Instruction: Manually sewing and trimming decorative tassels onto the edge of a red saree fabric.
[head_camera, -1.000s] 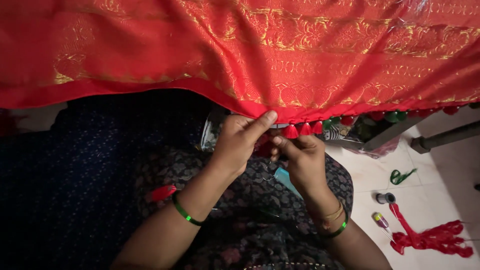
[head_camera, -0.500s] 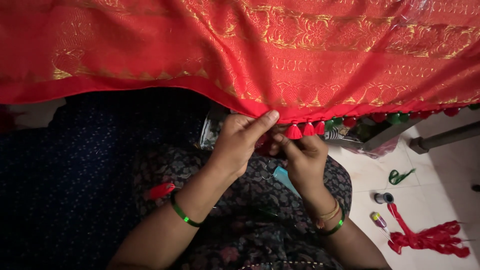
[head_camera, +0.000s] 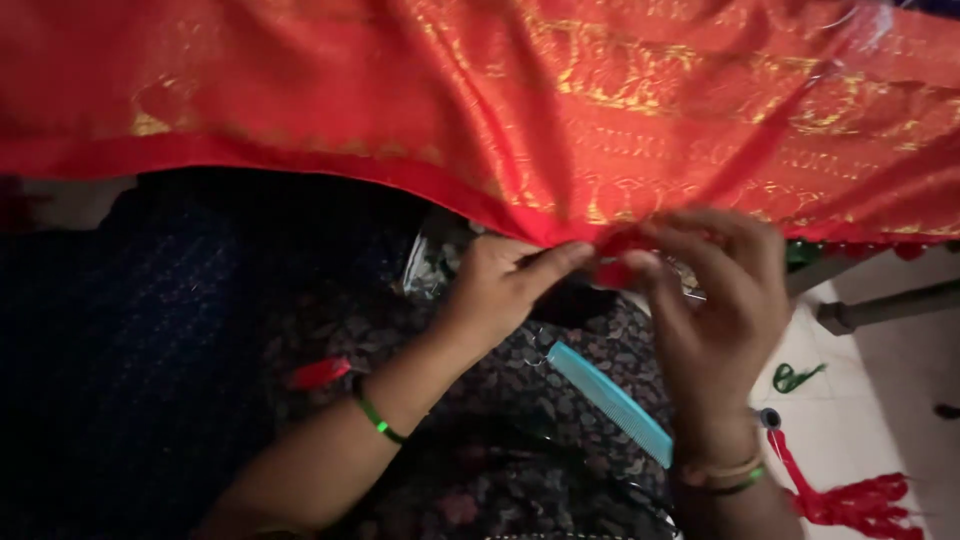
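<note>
At the near hem of the red and gold cloth (head_camera: 560, 120), the left hand (head_camera: 505, 285) pinches the edge and the right hand (head_camera: 715, 300) closes on a small red tassel (head_camera: 615, 272) there. Best kept taut, I judge, fingers close together. Below lies a blue comb (head_camera: 610, 400); right, red thread (head_camera: 850, 495) on the floor (head_camera: 880, 370). No containers show.

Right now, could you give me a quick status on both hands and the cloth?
Left hand and right hand both pinching the red cloth at its hem. Blue comb on the lap below. Nothing blocking.
</note>
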